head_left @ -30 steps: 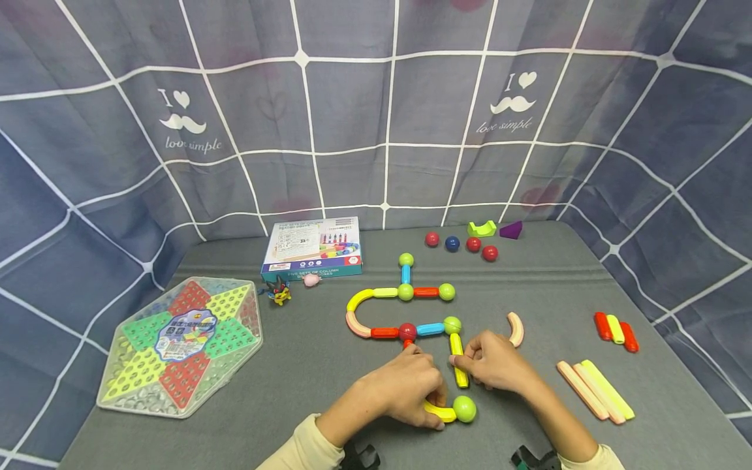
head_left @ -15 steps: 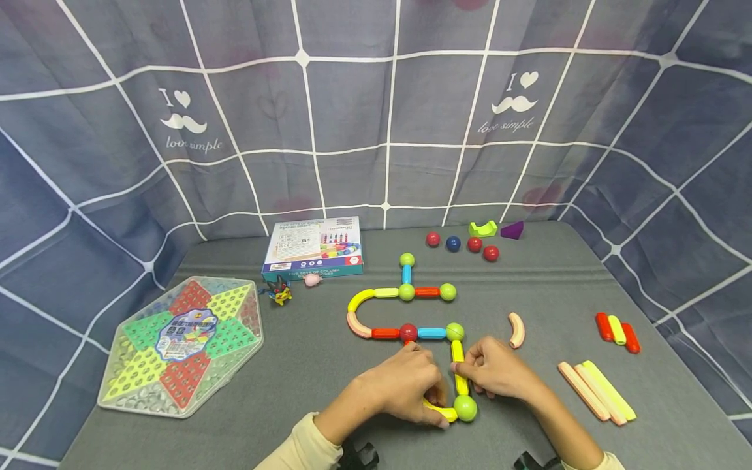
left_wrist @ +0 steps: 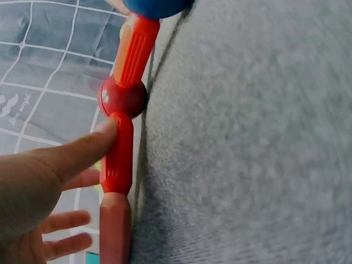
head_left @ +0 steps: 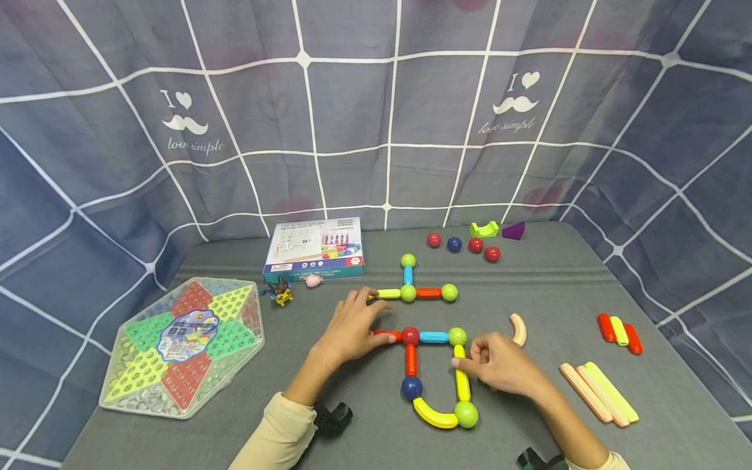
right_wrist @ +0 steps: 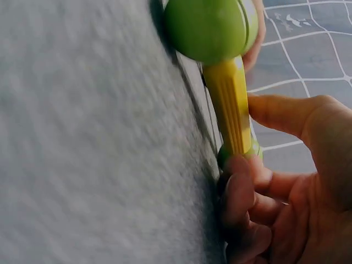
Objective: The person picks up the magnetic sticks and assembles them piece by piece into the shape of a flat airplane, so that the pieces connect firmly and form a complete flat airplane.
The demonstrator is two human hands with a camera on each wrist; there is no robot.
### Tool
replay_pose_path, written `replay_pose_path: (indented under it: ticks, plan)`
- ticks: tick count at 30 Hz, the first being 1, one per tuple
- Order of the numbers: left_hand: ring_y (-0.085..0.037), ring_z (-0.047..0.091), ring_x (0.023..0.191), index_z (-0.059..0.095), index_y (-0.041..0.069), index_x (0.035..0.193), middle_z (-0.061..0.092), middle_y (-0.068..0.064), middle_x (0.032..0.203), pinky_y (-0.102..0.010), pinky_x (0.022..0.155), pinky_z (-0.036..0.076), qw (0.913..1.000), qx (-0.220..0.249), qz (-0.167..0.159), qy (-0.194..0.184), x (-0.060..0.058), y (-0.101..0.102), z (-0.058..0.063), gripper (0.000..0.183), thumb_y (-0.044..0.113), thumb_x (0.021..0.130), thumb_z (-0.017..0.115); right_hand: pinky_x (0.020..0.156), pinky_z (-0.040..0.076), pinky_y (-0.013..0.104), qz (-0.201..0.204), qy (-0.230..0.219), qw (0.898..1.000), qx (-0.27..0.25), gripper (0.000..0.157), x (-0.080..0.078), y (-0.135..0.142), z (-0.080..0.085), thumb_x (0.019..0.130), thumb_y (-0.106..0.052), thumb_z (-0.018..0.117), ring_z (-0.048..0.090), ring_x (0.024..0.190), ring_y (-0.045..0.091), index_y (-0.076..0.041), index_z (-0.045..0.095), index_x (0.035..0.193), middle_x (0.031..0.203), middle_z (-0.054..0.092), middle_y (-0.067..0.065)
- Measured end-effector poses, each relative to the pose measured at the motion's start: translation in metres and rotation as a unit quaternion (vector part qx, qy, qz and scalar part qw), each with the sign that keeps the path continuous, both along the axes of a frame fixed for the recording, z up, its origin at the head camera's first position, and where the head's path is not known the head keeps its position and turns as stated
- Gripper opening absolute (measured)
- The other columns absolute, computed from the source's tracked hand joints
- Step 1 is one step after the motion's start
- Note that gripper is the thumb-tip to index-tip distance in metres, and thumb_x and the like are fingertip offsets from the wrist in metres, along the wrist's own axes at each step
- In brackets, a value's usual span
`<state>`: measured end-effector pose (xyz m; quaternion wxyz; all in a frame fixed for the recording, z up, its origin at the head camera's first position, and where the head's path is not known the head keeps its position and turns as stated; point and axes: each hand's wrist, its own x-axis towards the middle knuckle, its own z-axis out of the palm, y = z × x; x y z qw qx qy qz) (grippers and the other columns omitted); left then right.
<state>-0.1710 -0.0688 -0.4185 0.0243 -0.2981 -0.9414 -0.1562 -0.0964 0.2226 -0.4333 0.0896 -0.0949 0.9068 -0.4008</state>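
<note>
A figure of toy magnetic rods and balls lies on the table. My right hand (head_left: 499, 362) pinches the straight yellow rod (right_wrist: 232, 107), between two green balls; the nearer green ball (head_left: 467, 414) meets a curved yellow rod (head_left: 435, 416). That curve runs to a blue ball (head_left: 412, 388), joined by a red rod (head_left: 410, 360) to a red ball (head_left: 410, 336). With fingers spread, my left hand (head_left: 346, 329) reaches over the figure's left bend, mostly hiding it. Its thumb touches another red rod (left_wrist: 118, 159), whose end meets a pinkish rod (left_wrist: 114, 225).
Behind lie loose balls (head_left: 454, 244), a green arch (head_left: 484, 229) and a purple block (head_left: 514, 230). A curved peach rod (head_left: 518, 329) and straight rods (head_left: 599, 391) lie right. Left are a game box (head_left: 182, 346), a carton (head_left: 313, 251) and small figurines (head_left: 281, 292).
The straight yellow rod's near end has met the green ball. My left hand has left the curved yellow rod and moved up-left to the figure's left bend, uncovering the blue ball.
</note>
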Motion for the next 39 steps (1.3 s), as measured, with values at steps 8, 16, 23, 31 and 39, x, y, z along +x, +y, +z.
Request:
replay_pose_path:
  ticks: [8, 16, 23, 31, 39]
  plan:
    - [-0.036, 0.03, 0.134, 0.049, 0.024, 0.139, 0.033, -0.014, 0.148, -0.061, 0.102, 0.026, 0.9998, -0.014, -0.009, -0.003, -0.009, 0.001, -0.013, 0.081, 0.066, 0.073, 0.067, 0.058, 0.041, 0.028, -0.045, 0.168, 0.982, 0.077, 0.048, -0.034, 0.0, -0.001, 0.088, -0.035, 0.067, 0.049, 0.067, 0.01, -0.012, 0.054, 0.128, 0.106, 0.059, 0.008]
    - [-0.034, 0.028, 0.136, 0.048, 0.022, 0.14, 0.033, -0.013, 0.148, -0.06, 0.103, 0.025, 0.9998, -0.015, 0.001, -0.014, -0.007, 0.004, -0.016, 0.083, 0.068, 0.073, 0.066, 0.066, 0.044, 0.034, -0.016, 0.155, 0.983, 0.097, 0.058, -0.057, -0.011, -0.002, 0.093, -0.034, 0.061, 0.054, 0.077, 0.015, -0.016, 0.041, 0.144, 0.139, 0.042, 0.009]
    - [-0.035, 0.027, 0.136, 0.047, 0.021, 0.141, 0.032, -0.013, 0.148, -0.061, 0.104, 0.023, 0.9998, -0.008, 0.003, -0.02, -0.008, 0.002, -0.014, 0.084, 0.067, 0.073, 0.067, 0.064, 0.041, 0.032, -0.028, 0.166, 0.982, 0.084, 0.053, -0.049, -0.002, 0.005, 0.092, -0.033, 0.062, 0.05, 0.075, 0.014, -0.013, 0.047, 0.139, 0.128, 0.052, 0.01]
    - [-0.036, 0.026, 0.136, 0.048, 0.023, 0.14, 0.032, -0.013, 0.148, -0.063, 0.103, 0.021, 0.9999, -0.006, -0.003, -0.01, -0.007, 0.003, -0.01, 0.079, 0.066, 0.075, 0.066, 0.056, 0.04, 0.03, -0.09, 0.174, 0.971, 0.136, 0.021, -0.011, 0.062, 0.026, 0.088, -0.028, 0.068, 0.052, 0.063, 0.011, -0.009, 0.068, 0.098, 0.081, 0.063, -0.001]
    - [-0.03, 0.034, 0.131, 0.053, 0.023, 0.135, 0.044, -0.006, 0.14, -0.056, 0.101, 0.029, 0.9991, 0.035, 0.0, 0.022, -0.006, 0.014, -0.007, 0.058, 0.055, 0.088, 0.058, 0.051, 0.038, 0.036, -0.141, 0.006, 0.954, 0.264, 0.034, 0.048, 0.121, 0.041, 0.078, -0.049, 0.071, 0.052, 0.059, 0.016, -0.016, 0.061, 0.075, 0.066, 0.057, -0.004]
